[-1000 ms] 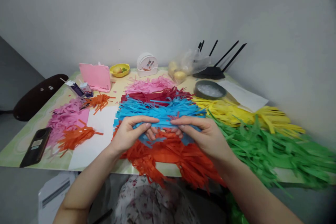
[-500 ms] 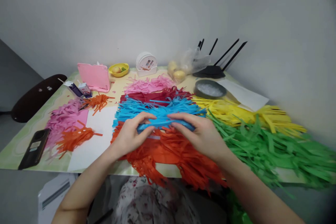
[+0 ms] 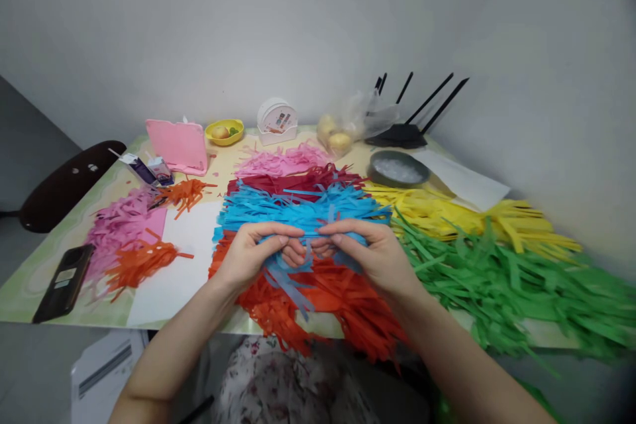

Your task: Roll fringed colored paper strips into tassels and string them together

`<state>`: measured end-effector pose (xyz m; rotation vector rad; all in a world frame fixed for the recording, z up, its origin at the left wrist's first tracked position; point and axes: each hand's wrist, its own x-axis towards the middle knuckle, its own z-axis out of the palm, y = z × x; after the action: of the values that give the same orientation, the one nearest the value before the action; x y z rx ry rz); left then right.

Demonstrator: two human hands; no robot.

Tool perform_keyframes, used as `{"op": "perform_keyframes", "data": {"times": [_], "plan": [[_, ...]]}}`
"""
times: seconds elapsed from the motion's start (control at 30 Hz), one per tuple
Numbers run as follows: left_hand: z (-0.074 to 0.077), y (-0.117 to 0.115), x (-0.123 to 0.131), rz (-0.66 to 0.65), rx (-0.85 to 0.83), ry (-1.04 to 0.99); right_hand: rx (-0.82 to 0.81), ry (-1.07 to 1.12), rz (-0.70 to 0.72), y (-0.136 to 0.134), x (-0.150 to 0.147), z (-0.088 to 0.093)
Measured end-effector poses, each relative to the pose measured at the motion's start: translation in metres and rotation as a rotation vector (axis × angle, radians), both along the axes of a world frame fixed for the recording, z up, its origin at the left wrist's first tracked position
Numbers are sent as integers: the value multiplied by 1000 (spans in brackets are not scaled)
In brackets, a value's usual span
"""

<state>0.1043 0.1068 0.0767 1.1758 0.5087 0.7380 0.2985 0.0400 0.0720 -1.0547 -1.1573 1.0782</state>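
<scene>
1. Blue fringed strip (image 3: 310,234) is spanning the small gap between both hands, over the worktop (image 3: 30,295); its loose tails are hanging in front of the orange fringe (image 3: 325,295).
2. Left hand (image 3: 248,253): the grip is narrow, thumb and forefinger pinching the strip, the other fingers curling beneath.
3. Right hand (image 3: 375,245): mirroring the left, its narrow grip pinching the same strip just beside.
4. Blue pile (image 3: 298,207) is lying directly behind the fingertips. Whether the held strip is touching it, cannot tell.
5. Judgement: good handling is depending on matched pinches, with both thumbs pressing at one level so that the strip is running straight between them.
6. Judgement: light, even tension is probably serving best; the material is looking thin, so hard pulling is risking a tear at the fringe cuts.
7. Judgement: loose tails are likely catching under the fingers unless they are being combed downward, clear of both thumbs.
8. Note: the tails are blurring; individual strands are not resolving.
</scene>
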Motion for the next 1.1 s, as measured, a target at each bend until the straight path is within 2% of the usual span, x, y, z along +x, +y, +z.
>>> {"op": "perform_keyframes", "data": {"times": [0.13,0.23,0.33,0.4,0.5,0.6,0.7,0.8,0.87,0.97,1.03,1.1], "plan": [[-5,1,1,18,98,3,11,65,8,4,1,-5],[-4,4,-6,-4,270,140,26,17,-4,3,1,-4],[7,9,-17,-59,568,328,133,-249,-44,-1,1,1],[15,11,-20,-37,743,391,249,-468,-63,-3,1,5],[22,12,-17,-56,869,446,407,-673,-36,-6,-1,9],[17,13,-10,-122,968,496,472,-756,36,-9,-1,11],[7,16,-8,-4,1249,583,373,-807,97,-9,3,16],[1,19,-9,209,1670,613,139,-785,106,0,7,24],[0,20,-10,291,1883,544,-10,-690,217,9,6,25],[0,22,-13,331,2017,426,-160,-433,437,19,0,17],[-1,24,-16,365,2024,398,-189,-268,437,21,-7,9],[-6,25,-17,419,1978,408,-175,-174,370,20,-14,2]]}}
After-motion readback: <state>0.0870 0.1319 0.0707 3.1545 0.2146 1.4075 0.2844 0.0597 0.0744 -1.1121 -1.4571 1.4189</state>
